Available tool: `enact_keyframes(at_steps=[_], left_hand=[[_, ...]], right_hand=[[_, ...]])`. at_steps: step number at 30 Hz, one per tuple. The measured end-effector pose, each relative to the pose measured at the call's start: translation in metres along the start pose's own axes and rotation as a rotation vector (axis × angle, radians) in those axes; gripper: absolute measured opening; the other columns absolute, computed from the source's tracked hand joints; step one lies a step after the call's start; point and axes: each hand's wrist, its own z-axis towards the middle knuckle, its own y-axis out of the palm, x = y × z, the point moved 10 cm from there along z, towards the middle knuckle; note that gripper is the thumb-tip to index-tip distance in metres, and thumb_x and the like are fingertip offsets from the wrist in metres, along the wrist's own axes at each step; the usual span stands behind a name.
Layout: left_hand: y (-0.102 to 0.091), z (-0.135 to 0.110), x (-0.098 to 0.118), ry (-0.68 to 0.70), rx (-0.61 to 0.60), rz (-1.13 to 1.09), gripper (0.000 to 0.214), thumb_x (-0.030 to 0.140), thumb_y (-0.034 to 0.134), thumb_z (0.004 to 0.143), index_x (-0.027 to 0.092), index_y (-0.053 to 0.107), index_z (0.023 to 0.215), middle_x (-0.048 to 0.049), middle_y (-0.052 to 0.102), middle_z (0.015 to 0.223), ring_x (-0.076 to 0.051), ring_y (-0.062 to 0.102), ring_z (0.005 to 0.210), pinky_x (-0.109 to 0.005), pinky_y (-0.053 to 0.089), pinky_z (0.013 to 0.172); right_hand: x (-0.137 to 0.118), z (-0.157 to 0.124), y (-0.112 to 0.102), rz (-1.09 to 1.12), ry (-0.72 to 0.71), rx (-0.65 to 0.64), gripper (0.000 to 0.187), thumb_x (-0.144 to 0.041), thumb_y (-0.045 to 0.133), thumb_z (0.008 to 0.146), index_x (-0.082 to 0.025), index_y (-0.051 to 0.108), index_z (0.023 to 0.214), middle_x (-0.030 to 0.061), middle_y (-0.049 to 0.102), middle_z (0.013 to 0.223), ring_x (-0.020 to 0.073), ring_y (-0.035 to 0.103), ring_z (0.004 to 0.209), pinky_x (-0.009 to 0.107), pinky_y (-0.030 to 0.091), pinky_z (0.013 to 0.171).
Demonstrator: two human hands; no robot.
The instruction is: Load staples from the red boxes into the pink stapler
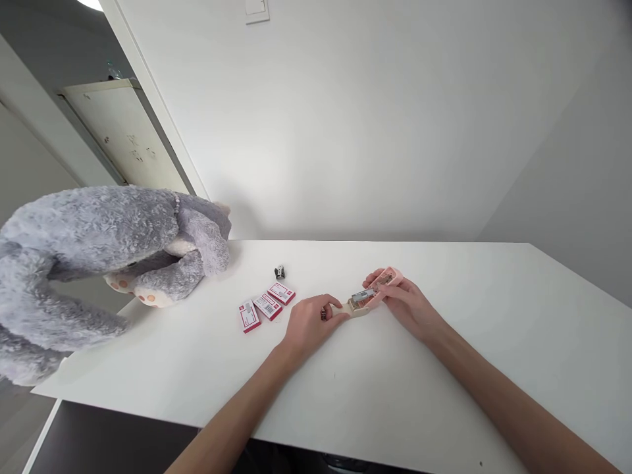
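Note:
A pink and cream stapler (368, 297) lies opened out over the white table, its metal staple channel showing between the two halves. My left hand (312, 320) pinches the cream base end, thumb and fingers closed on it. At the pink top half, my right hand (407, 304) has its thumb and fingers wrapped round the body. Whether staples sit in the channel is too small to tell. Left of my left hand lie three red and white small boxes (267, 306), side by side. Just behind them is a small black staple remover (280, 272).
A large grey plush toy (123, 227) slumps over the left end of the white table (419, 408). Behind the table stands a white wall (365, 131) with a light switch (257, 8). A doorway opens at the far left.

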Motion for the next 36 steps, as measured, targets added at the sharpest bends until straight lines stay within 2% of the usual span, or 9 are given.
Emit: enact_keyframes(at_steps=[3,6,8,14,18,21,26,32,36], left_hand=[[-0.004,0.002,0.003,0.055,0.057,0.054,0.019,0.043,0.072,0.089,0.024,0.074,0.091,0.0048,0.06,0.065,-0.017,0.058,0.069,-0.035,0.043,0.082],[-0.009,0.002,0.005,0.091,0.113,0.085,0.012,0.036,0.073,0.09,0.024,0.073,0.093,0.0031,0.063,0.069,-0.02,0.06,0.081,-0.04,0.041,0.09],[-0.012,0.002,0.007,0.122,0.141,0.1,0.009,0.032,0.074,0.089,0.024,0.072,0.093,0.0021,0.065,0.074,-0.021,0.059,0.085,-0.041,0.04,0.092],[-0.02,0.001,0.01,0.19,0.188,0.096,0.006,0.029,0.073,0.092,0.024,0.071,0.095,-0.0009,0.067,0.09,-0.022,0.057,0.093,-0.043,0.042,0.094],[-0.022,-0.001,0.011,0.216,0.206,0.093,0.005,0.027,0.067,0.096,0.024,0.071,0.093,-0.0032,0.067,0.098,-0.023,0.056,0.099,-0.045,0.043,0.097],[-0.024,-0.002,0.012,0.243,0.228,0.108,0.005,0.027,0.067,0.097,0.025,0.071,0.094,-0.0044,0.065,0.102,-0.025,0.056,0.103,-0.046,0.045,0.098],[-0.029,-0.003,0.013,0.289,0.273,0.13,0.006,0.028,0.067,0.097,0.026,0.071,0.1,-0.0054,0.062,0.106,-0.024,0.056,0.106,-0.044,0.048,0.097],[-0.031,-0.006,0.016,0.344,0.263,0.13,0.01,0.03,0.063,0.101,0.027,0.072,0.105,-0.0062,0.062,0.115,-0.024,0.056,0.112,-0.045,0.046,0.104],[-0.043,-0.003,0.008,0.299,0.326,0.168,0.017,0.032,0.053,0.105,0.026,0.067,0.113,-0.0081,0.06,0.121,-0.025,0.055,0.116,-0.045,0.045,0.105]], right_hand=[[0.003,0.001,-0.013,0.014,0.022,0.066,0.013,-0.037,0.081,0.086,-0.026,0.076,0.089,0.0058,0.066,0.115,0.0277,0.062,0.118,0.045,0.053,0.102],[0.006,0.001,-0.028,0.019,0.048,0.167,0.035,-0.035,0.087,0.081,-0.03,0.073,0.113,0.0045,0.072,0.115,0.0271,0.066,0.118,0.047,0.051,0.108],[0.008,0.001,-0.037,0.026,0.057,0.232,0.047,-0.034,0.09,0.076,-0.031,0.07,0.119,0.0036,0.073,0.117,0.0268,0.069,0.115,0.048,0.052,0.107],[0.013,0.0,-0.053,-0.111,0.109,0.312,0.034,-0.038,0.088,0.076,-0.026,0.072,0.103,0.0041,0.074,0.109,0.0267,0.073,0.105,0.044,0.056,0.1],[0.014,-0.005,-0.058,-0.311,0.196,0.363,0.034,-0.047,0.081,0.082,-0.026,0.071,0.108,0.0066,0.077,0.113,0.0291,0.074,0.11,0.045,0.055,0.1],[0.009,-0.007,-0.059,-0.424,0.192,0.389,0.033,-0.048,0.078,0.084,-0.027,0.071,0.108,0.006,0.078,0.115,0.0287,0.075,0.108,0.044,0.056,0.099],[0.009,-0.005,-0.058,-0.45,0.177,0.38,0.027,-0.043,0.074,0.085,-0.026,0.07,0.105,0.0047,0.077,0.112,0.0252,0.078,0.098,0.041,0.058,0.096],[0.009,-0.006,-0.06,-0.454,0.178,0.385,0.027,-0.041,0.074,0.086,-0.025,0.068,0.107,0.0061,0.075,0.113,0.0259,0.077,0.099,0.041,0.06,0.095],[0.01,-0.006,-0.061,-0.453,0.174,0.382,0.029,-0.044,0.076,0.085,-0.025,0.069,0.106,0.0064,0.076,0.111,0.0262,0.077,0.097,0.042,0.062,0.092]])
